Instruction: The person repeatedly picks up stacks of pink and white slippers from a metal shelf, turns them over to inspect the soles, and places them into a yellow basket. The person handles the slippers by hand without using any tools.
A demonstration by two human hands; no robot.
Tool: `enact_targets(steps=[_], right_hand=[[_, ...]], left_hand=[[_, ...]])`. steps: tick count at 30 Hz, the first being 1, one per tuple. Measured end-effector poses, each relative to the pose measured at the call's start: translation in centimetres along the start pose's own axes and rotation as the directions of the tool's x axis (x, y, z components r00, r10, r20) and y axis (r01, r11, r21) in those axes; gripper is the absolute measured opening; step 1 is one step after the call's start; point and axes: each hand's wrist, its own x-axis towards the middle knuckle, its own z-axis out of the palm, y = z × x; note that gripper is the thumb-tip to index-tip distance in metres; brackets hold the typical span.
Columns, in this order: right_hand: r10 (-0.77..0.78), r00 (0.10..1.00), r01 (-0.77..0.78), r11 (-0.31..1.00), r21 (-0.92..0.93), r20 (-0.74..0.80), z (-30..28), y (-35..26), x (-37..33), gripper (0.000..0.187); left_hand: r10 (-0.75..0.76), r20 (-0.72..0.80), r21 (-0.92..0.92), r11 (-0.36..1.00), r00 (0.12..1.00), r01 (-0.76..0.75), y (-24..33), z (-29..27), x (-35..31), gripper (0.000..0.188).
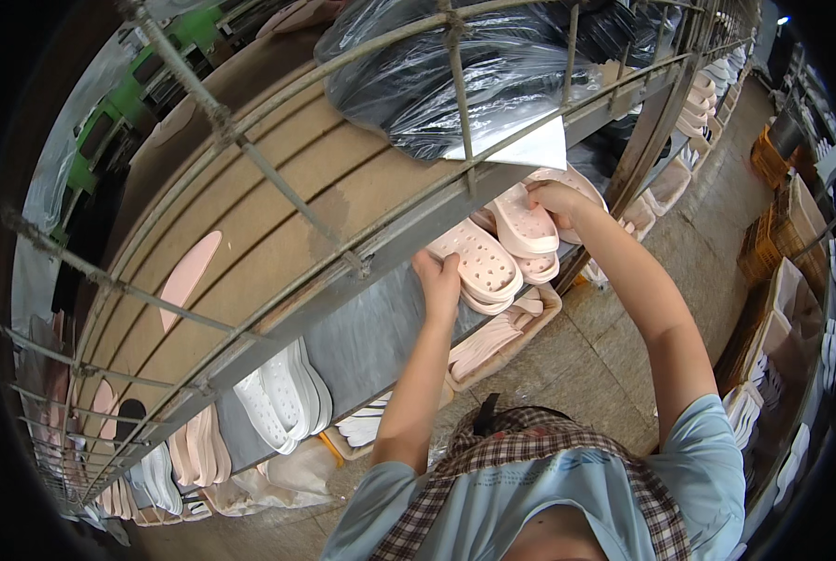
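On the grey bench under the wire shelf stand stacked pale pink clogs (488, 269) with rows of holes in them. My left hand (437, 282) grips the left side of this stack, thumb on top, some fingers hidden. Just right of it is a second stack of pink clogs (526, 229). There my right hand (558, 199) closes on the rear part of the upper clog, its fingertips partly out of sight. Another pink clog (582, 187) lies beyond my right hand, partly covered by it.
Above the bench runs a wire-fenced shelf (287, 215) bearing a pink insole (190, 273) and black plastic-wrapped goods (437, 84). White clogs (282, 397) stand further left on the bench. Below is a bin of pink strips (497, 341). Orange crates (764, 238) line the aisle's right.
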Motion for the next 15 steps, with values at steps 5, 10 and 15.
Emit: enact_targets(steps=[5,10,15], right_hand=[[-0.188,0.978,0.171,0.970,-0.173,-0.090,-0.6,1.8,1.4,0.039],[-0.548,0.836,0.420,0.634,-0.650,0.005,-1.5,2.6,0.8,0.038],[-0.496,0.867,0.380,0.713,-0.590,-0.041,-1.0,4.0,-0.3,0.031]], left_hand=[[-0.061,0.048,-0.324,0.943,0.997,0.073,-0.3,0.3,0.2,0.058],[-0.106,0.070,-0.479,0.868,0.992,0.127,0.7,0.5,-0.5,0.058],[-0.189,0.122,-0.591,0.775,0.974,0.225,2.7,1.2,-2.0,0.060]])
